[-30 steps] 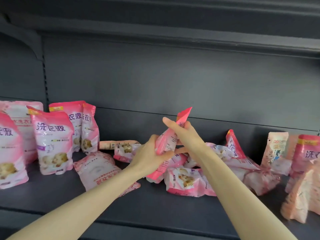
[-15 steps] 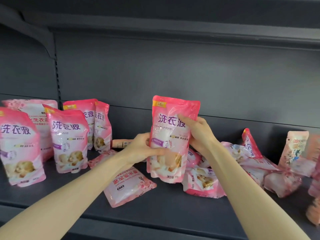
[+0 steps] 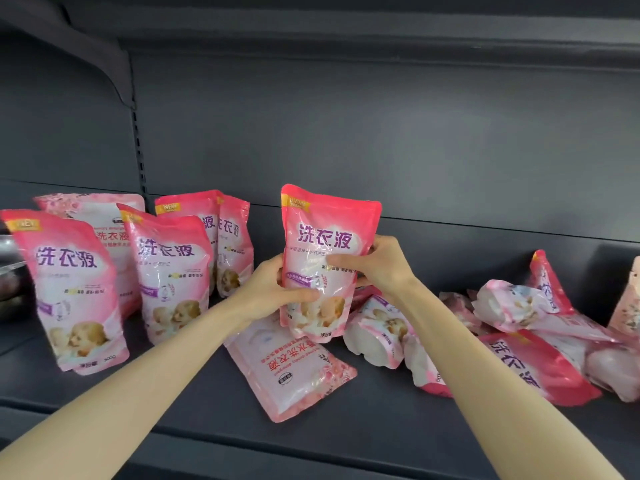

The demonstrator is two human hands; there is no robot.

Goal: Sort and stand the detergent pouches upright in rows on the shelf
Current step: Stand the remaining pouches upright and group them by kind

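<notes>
While upright, the pouch [image 3: 325, 220] spans left grip [image 3: 273, 292] and right grip [image 3: 379, 266].

Soft, even light, no hard shadows. The forearms [image 3: 145, 382] are lit on top, bright and a bit washed out. The dark grey shelf [image 3: 194, 403] and back panel [image 3: 381, 133] read dim and matte, darkest under the upper shelf [image 3: 346, 32]. The glossy held pouch [image 3: 322, 237] and standing pouches [image 3: 69, 289] show small white glare streaks on their film. Wide-angle bend: shelf lines curve and the slotted upright [image 3: 138, 150] leans. The pouch at the far right edge [image 3: 628, 306] is smeared and soft. Small print is mushy from compression; large characters stay legible.
</notes>
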